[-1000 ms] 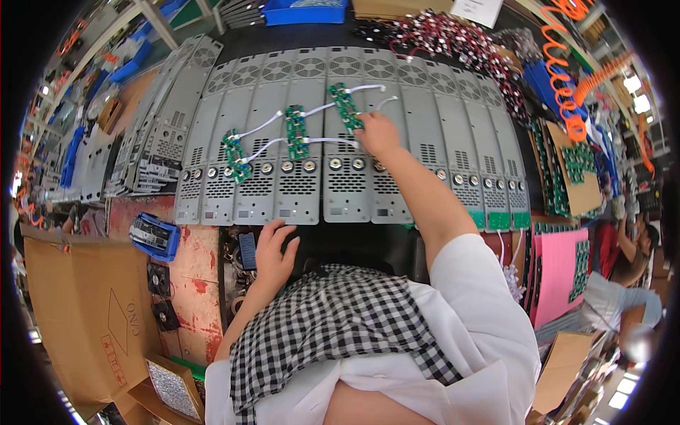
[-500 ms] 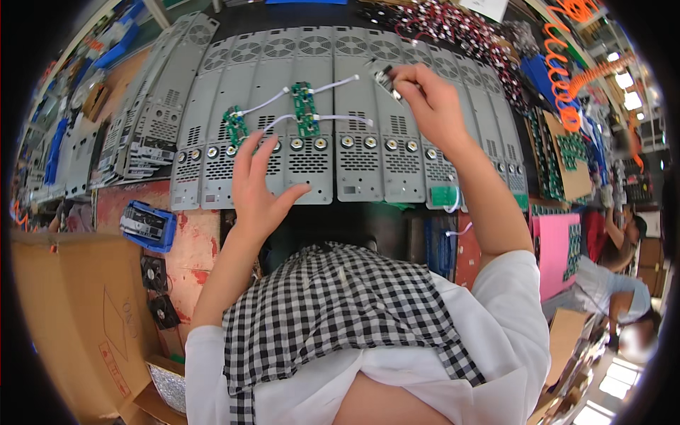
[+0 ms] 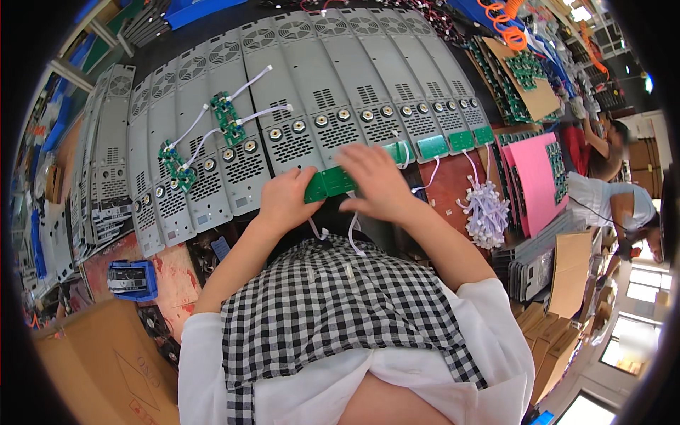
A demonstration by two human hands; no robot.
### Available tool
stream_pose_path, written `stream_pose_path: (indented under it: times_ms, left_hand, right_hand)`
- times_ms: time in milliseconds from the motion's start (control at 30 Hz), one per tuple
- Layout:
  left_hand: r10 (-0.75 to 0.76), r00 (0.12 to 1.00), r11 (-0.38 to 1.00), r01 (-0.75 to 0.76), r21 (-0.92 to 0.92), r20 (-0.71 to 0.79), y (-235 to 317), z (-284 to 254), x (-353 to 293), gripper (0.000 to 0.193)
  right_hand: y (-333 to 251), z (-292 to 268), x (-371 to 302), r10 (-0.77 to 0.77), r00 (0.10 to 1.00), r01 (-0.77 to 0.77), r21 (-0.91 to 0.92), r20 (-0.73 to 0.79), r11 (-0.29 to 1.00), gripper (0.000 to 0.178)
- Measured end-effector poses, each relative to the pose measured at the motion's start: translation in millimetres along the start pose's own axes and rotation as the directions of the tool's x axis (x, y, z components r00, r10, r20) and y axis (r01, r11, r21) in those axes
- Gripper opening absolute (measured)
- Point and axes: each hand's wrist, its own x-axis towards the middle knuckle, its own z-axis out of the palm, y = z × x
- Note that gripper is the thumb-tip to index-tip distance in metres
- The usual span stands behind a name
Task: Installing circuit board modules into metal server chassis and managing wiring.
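My left hand [image 3: 285, 200] grips the left end of a green circuit board [image 3: 333, 182], thumb over its top. The board lies along the front edge of the grey metal panels [image 3: 303, 85], and white cables hang below it. Over the board's right part is my right hand [image 3: 379, 185], fingers spread and slightly blurred, thumb apart. Whether its fingertips touch the board I cannot tell. Further right, more green boards [image 3: 431, 146] sit along the panel ends. Two green boards with components, one of them [image 3: 227, 119] with white cables [image 3: 253, 82], lie on the left panels.
A bundle of white cables [image 3: 486, 216] lies on the red surface at right, beside a pink sheet [image 3: 533, 185]. Stacked panels [image 3: 106, 152] and a blue tray [image 3: 132, 280] are at left, above a cardboard box [image 3: 106, 354]. Another person [image 3: 613, 205] is at far right.
My right hand came down from above the panels, and the small part it held is no longer seen. My left hand went from open to gripping the board. The view shifted; the panels now sit further left.
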Motion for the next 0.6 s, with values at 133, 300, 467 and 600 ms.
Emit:
stream_pose_path:
  times_ms: [133,300,467,600]
  left_hand:
    - [0.084,0.996,0.986,-0.089,-0.144,-0.036,4.4,18.0,0.3,0.041]
    - [0.073,0.993,0.975,-0.090,-0.202,-0.093,1.7,21.2,-1.1,0.043]
    - [0.050,0.986,0.976,-0.082,-0.202,-0.158,-8.6,25.0,9.3,0.049]
    - [-0.229,0.963,0.901,0.154,-0.406,-0.142,-20.9,25.3,16.2,0.061]
  right_hand:
    - [10.7,31.2,-18.0,0.013,0.994,-0.025,0.110,0.110,0.994,0.067]
    - [25.4,41.0,-13.7,-0.046,0.998,0.034,0.226,0.047,0.974,0.063]
    - [39.4,50.4,4.3,-0.037,0.998,0.059,0.488,-0.055,0.871,0.056]
    - [50.8,42.7,11.3,0.100,0.987,-0.053,0.337,-0.122,0.940,0.057]
